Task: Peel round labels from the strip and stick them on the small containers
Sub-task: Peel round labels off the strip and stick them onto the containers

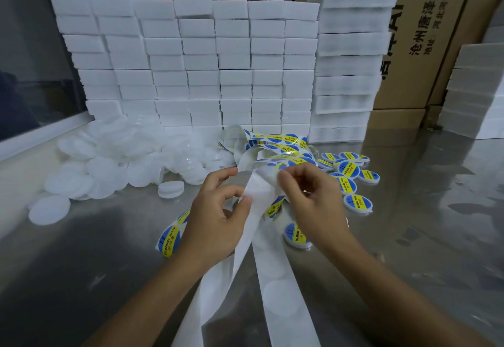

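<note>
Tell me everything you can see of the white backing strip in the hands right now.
The backing strip is a long band of white, slightly glossy paper. The left hand pinches its edge; the right hand holds it near the next blue-and-yellow label. Behind the hands it runs into a tangle still carrying labels. Towards the camera two emptied lengths, with faint round outlines where labels came off, trail over the metal table.

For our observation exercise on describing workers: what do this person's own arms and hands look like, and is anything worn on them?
Both forearms are bare from the bottom edge of the view up to the wrists; no sleeves show. The left hand and right hand wear no gloves. No rings, watch or wristband are visible. Fingernails look short and unpainted.
</note>
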Available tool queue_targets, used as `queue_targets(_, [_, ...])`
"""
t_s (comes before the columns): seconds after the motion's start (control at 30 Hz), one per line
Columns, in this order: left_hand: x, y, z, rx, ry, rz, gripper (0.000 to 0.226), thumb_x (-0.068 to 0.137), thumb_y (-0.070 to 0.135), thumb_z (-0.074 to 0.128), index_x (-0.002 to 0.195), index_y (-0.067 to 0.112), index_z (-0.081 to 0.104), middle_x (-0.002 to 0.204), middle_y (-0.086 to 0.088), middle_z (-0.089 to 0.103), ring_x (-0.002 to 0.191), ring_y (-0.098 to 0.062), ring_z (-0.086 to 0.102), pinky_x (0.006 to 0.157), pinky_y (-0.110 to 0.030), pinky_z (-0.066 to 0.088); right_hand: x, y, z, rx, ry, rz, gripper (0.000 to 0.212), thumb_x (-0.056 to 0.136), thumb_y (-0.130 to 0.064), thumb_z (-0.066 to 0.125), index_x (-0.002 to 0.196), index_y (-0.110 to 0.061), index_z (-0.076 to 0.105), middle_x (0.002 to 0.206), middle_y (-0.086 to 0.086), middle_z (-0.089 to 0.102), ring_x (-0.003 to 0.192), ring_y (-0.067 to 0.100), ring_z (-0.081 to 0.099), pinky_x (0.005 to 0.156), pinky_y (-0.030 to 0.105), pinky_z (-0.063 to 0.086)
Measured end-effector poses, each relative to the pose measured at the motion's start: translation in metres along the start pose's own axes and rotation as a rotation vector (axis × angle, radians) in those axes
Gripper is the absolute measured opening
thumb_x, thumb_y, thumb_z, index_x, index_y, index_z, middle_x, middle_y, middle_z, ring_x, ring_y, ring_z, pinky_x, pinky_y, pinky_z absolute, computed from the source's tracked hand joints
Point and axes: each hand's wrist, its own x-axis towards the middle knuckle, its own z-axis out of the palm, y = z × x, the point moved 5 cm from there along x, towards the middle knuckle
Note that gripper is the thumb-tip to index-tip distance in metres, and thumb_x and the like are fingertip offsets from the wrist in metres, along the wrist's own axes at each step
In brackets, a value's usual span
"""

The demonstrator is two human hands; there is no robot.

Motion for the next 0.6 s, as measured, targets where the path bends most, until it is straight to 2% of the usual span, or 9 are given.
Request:
queue_targets(0.1, [0.000,0.000,-0.003,0.036,0.021,-0.009,0.024,0.085,0.010,0.068,0.077,0.032,0.066,0.126,0.013,0.050,0.113,0.010,0.050,0.067,-0.009,0.048,0.004,0.016,-0.005,0.327,0.036,0.403,0.021,0.089,-0.010,0.064,0.068,-0.011,0.066,0.057,-0.003,0.055,0.050,0.010,0.046,0.050,0.022,0.044])
queue_targets(0.2, [0.001,0.007,-0.013,0.081,0.135,0.055,0.024,0.079,0.007,0.074,0.086,0.028,0.066,0.121,0.007,0.056,0.113,-0.005,0.056,0.089,-0.018,0.048,0.005,0.021,-0.006,0.572,0.037,0.601,0.014,0.090,-0.013,0.066,0.076,-0.012,0.069,0.066,0.000,0.063,0.055,0.009,0.058,0.051,0.020,0.048])
queue_targets(0.23, [0.002,0.011,-0.018,0.061,0.193,0.093,0.018,0.079,0.007,0.074,0.088,0.021,0.067,0.117,0.005,0.059,0.112,-0.010,0.059,0.091,-0.027,0.050,0.005,0.021,-0.006,0.626,0.040,0.623,0.012,0.090,-0.013,0.067,0.079,-0.012,0.070,0.071,0.001,0.068,0.060,0.009,0.063,0.052,0.019,0.050])
queue_targets(0.27, [0.002,0.016,-0.025,0.023,0.255,0.131,0.012,0.081,0.009,0.072,0.089,0.015,0.068,0.112,0.003,0.062,0.110,-0.012,0.061,0.086,-0.038,0.054,0.005,0.020,-0.007,0.670,0.040,0.628,0.011,0.089,-0.013,0.067,0.079,-0.013,0.072,0.075,0.002,0.071,0.064,0.010,0.067,0.054,0.019,0.052])
queue_targets(0.3, [0.002,0.021,-0.032,-0.011,0.324,0.169,0.007,0.082,0.010,0.068,0.089,0.012,0.068,0.107,0.003,0.064,0.104,-0.013,0.064,0.074,-0.043,0.057,0.006,0.019,-0.007,0.698,0.037,0.620,0.014,0.089,-0.013,0.068,0.077,-0.014,0.075,0.078,0.003,0.073,0.069,0.010,0.070,0.056,0.018,0.054])
queue_targets(0.37, [0.004,0.029,-0.048,0.004,0.464,0.249,0.004,0.086,0.011,0.063,0.086,0.013,0.066,0.093,0.004,0.067,0.089,-0.011,0.067,0.061,-0.037,0.055,0.007,0.015,-0.009,0.702,0.027,0.584,0.018,0.088,-0.014,0.069,0.072,-0.017,0.078,0.084,0.003,0.075,0.078,0.012,0.073,0.060,0.018,0.055])
queue_targets(0.47, [0.008,0.030,-0.067,0.147,0.571,0.278,0.007,0.087,0.015,0.059,0.082,0.019,0.062,0.075,0.014,0.062,0.072,-0.001,0.061,0.060,-0.013,0.043,0.009,0.010,-0.010,0.677,0.015,0.514,0.014,0.085,-0.014,0.071,0.076,-0.020,0.080,0.087,0.004,0.076,0.084,0.014,0.073,0.062,0.018,0.054])
queue_targets(0.53, [0.014,0.014,-0.074,0.221,0.542,0.205,0.007,0.086,0.016,0.059,0.081,0.021,0.062,0.072,0.017,0.059,0.071,0.005,0.058,0.062,-0.004,0.036,0.009,0.008,-0.011,0.622,0.004,0.464,0.011,0.082,-0.013,0.073,0.079,-0.022,0.080,0.087,0.003,0.076,0.083,0.013,0.072,0.064,0.019,0.053])
queue_targets(0.6, [0.022,-0.015,-0.081,0.233,0.508,0.037,0.013,0.085,0.013,0.062,0.079,0.024,0.062,0.072,0.019,0.060,0.073,0.008,0.059,0.061,-0.002,0.037,0.010,0.005,-0.013,0.549,0.001,0.401,0.013,0.080,-0.010,0.075,0.080,-0.022,0.080,0.084,0.003,0.076,0.080,0.013,0.071,0.064,0.020,0.053])
